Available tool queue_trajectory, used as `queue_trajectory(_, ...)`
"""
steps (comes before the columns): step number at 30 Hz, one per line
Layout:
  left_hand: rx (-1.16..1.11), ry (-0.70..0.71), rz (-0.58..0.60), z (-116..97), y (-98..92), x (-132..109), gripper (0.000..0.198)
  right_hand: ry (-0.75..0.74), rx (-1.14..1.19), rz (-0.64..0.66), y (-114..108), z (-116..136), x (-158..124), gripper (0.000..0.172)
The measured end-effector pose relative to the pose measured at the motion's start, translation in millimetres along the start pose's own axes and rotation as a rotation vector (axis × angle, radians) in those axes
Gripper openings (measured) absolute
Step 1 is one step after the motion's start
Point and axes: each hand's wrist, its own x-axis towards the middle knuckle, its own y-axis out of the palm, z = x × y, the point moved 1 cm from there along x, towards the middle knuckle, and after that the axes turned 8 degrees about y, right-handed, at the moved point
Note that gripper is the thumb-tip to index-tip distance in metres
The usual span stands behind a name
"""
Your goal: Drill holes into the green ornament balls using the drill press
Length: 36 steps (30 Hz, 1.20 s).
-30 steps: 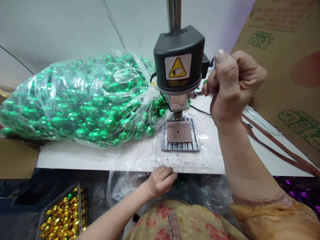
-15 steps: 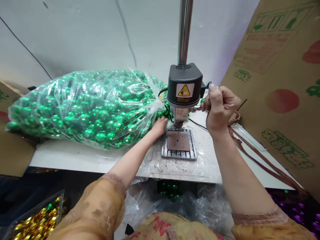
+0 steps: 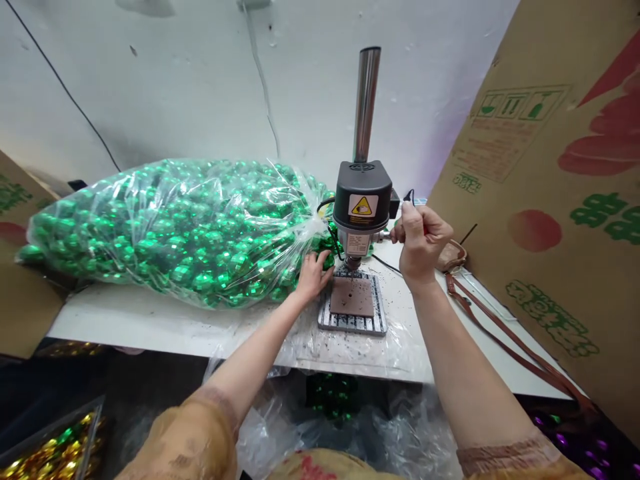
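Beside the drill press (image 3: 363,193), my right hand (image 3: 421,240) is closed in a fist around its feed lever (image 3: 385,235). The press head sits low over a slotted metal base, where a brown square plate (image 3: 353,297) with a dark hole lies under the chuck. My left hand (image 3: 315,275) is at the mouth of a clear plastic bag (image 3: 311,220) packed with shiny green faceted balls (image 3: 185,240). Its thumb and fingers close around one green ball (image 3: 329,262) just left of the base.
Dark shavings lie scattered on the white table (image 3: 150,320). Cardboard boxes stand at the right (image 3: 540,200) and left. A brown strap (image 3: 510,340) runs along the right edge. Below are crumpled plastic, gold balls (image 3: 55,447) and purple balls (image 3: 575,443).
The view has tilted up slightly. My left hand has drawn back a little from among the green balls, with a ball now between its fingers. My right hand stays on the lever.
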Motion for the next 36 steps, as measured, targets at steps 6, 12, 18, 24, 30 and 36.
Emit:
queue_trajectory(6,-1.042,-0.336,-0.22,-30.6,7.6,-62.9,0.047,0.006,0.005,-0.005,1.1,0.8,0.0,0.056)
queue_trajectory(12,-1.223,-0.454,-0.217,-43.0,19.3,-66.3,0.061,-0.008,-0.011,-0.004,0.8,-1.4,0.0,0.057)
queue_trajectory(18,-0.979,-0.314,-0.207,-33.6,31.6,-54.4,0.06,-0.031,-0.027,0.016,0.5,0.6,-1.1,0.056)
queue_trajectory(24,-0.933,-0.285,-0.167,-22.3,41.9,-52.6,0.057,-0.032,-0.047,0.026,0.5,2.2,-1.8,0.056)
queue_trajectory(30,-0.923,-0.267,-0.165,-20.5,45.7,-53.8,0.057,-0.03,-0.065,0.029,1.1,2.2,-0.4,0.059)
queue_trajectory(36,-0.837,-0.246,-0.14,-23.1,45.1,-51.6,0.058,-0.042,-0.083,0.023,2.0,6.2,0.4,0.058)
